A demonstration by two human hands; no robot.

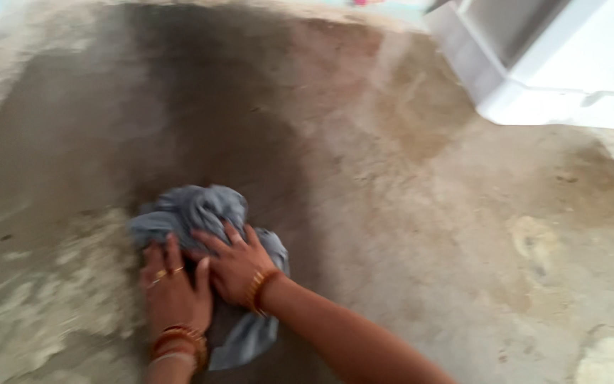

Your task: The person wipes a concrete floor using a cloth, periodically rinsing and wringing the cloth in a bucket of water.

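A bunched grey-blue cloth (200,210) lies on a rough concrete floor (406,235) at lower left. My left hand (172,288), with rings and bangles at the wrist, presses flat on the cloth's near left part. My right hand (232,259), also with bangles, lies on the cloth beside it, fingers spread and pointing left, partly overlapping the left hand. Both hands press the cloth against the floor. The picture is blurred by motion.
The floor around the cloth is dark and wet in a broad patch (200,107), lighter and dry to the right. A white plastic object (556,64) with a grey panel stands at the top right.
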